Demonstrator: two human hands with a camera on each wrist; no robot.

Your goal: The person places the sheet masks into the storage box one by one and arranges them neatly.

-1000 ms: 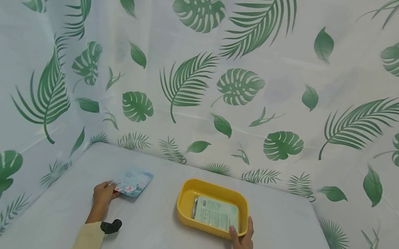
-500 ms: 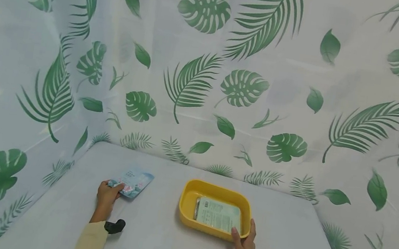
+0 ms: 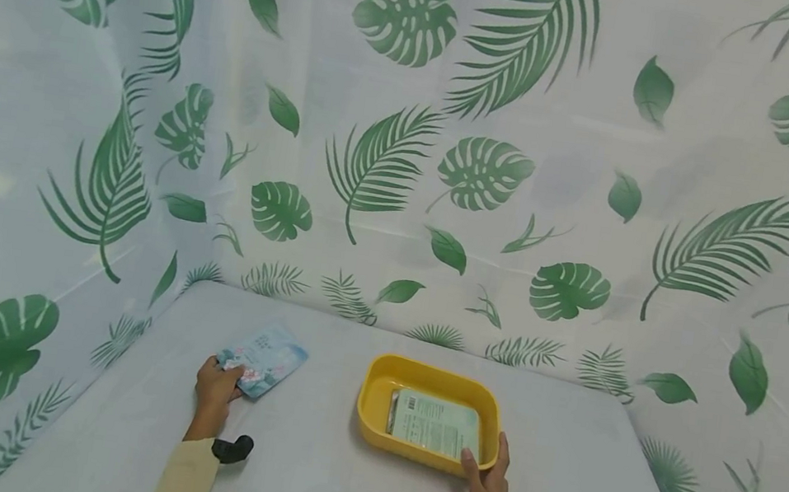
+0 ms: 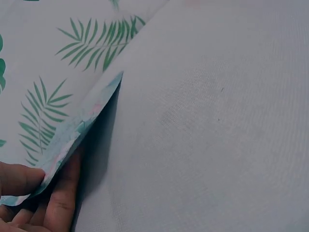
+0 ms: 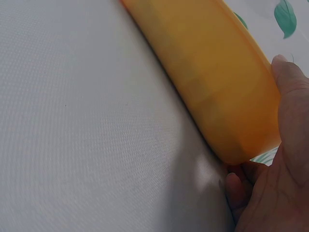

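A flat blue packet with a pink floral print is pinched at its near-left corner by my left hand. In the left wrist view the thumb lies on top of the packet and the other fingers are beneath; it tilts up off the table. On the right, my right hand grips the near-right corner of a yellow plastic basin, thumb at the rim and fingers round the outside. Inside the basin lies a pale green packet with printed text and a barcode.
Both things are on a white-covered table. A leaf-patterned curtain stands along the back and sides. A black strap mount sticks out from the left wrist, beside a cream sleeve.
My left thumb has moved onto the top of the blue packet and the hand has shifted slightly. The right hand keeps its grip on the basin. The head view has shifted a little.
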